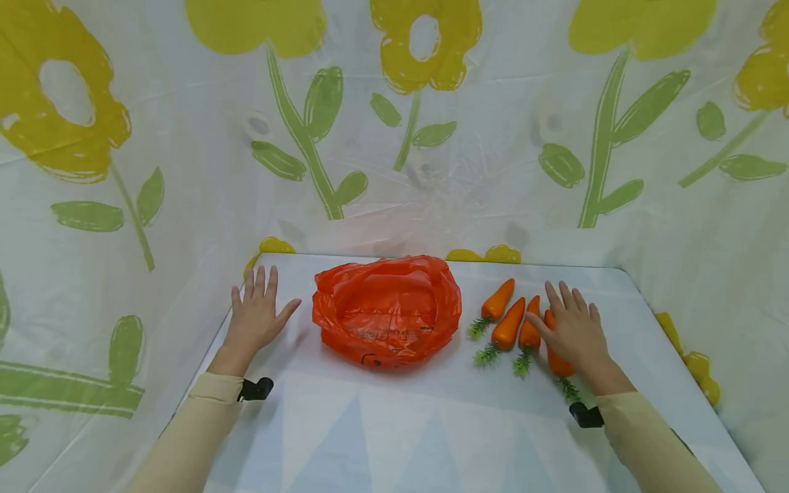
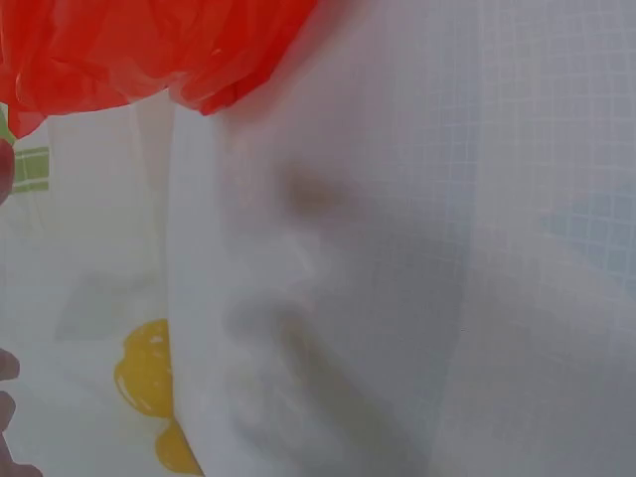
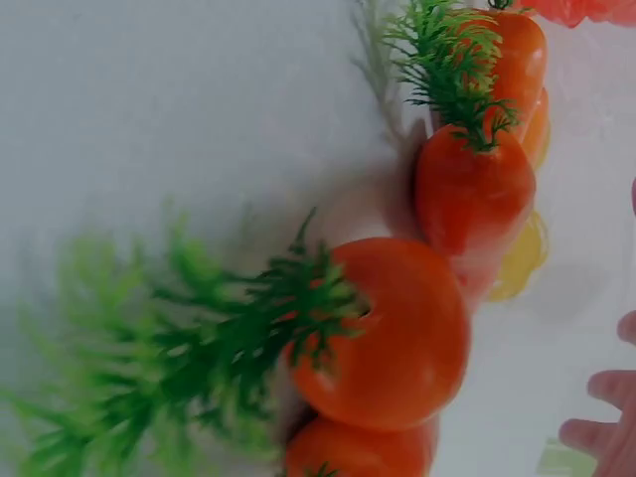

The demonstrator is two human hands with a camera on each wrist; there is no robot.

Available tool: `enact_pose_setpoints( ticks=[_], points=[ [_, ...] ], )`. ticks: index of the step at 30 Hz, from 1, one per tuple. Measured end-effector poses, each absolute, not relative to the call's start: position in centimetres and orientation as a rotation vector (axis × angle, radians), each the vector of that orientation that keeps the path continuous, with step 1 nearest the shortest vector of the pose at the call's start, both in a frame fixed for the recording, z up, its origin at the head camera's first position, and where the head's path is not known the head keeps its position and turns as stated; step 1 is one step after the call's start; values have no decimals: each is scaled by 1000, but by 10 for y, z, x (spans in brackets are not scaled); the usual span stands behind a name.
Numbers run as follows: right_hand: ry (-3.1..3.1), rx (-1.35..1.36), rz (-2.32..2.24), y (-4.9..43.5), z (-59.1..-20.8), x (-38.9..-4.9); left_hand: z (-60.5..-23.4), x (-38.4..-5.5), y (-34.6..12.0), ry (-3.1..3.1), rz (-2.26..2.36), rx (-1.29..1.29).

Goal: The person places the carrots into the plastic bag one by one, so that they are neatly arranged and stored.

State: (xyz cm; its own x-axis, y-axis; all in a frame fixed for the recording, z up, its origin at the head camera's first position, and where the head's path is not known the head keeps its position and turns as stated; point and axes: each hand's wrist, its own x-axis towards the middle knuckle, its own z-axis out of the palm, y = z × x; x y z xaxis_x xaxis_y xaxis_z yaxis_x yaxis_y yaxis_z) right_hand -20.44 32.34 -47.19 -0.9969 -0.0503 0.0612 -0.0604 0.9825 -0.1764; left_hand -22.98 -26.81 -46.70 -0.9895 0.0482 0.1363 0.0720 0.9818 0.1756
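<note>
A red plastic bag (image 1: 394,350) sits in the middle of the table with its mouth spread wide. Left of it, my left hand (image 1: 254,318) hovers with fingers spread and nothing in it; in the left wrist view the bag (image 2: 149,55) fills the upper left corner. Several orange carrots with green leafy tops lie in a loose row right of the bag, among them one carrot (image 1: 509,327) with its tip pointing away. My right hand (image 1: 576,332), fingers extended, overlaps the rightmost carrot (image 1: 559,364) in the head view. Close up, a carrot (image 3: 393,338) shows in the right wrist view.
The white table (image 1: 382,424) has pale blue triangles toward its front. A flower-printed curtain (image 1: 481,198) hangs around the back and sides. Each wrist wears a black camera, such as the left wrist camera (image 1: 257,389).
</note>
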Motion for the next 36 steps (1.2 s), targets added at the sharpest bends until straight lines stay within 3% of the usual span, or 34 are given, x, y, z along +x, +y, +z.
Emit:
enact_pose_setpoints(
  ticks=[36],
  points=[
    [-3022,-18,491,360,-499,-171,-469,-229,-253,-2941,-834,-236]
  ],
)
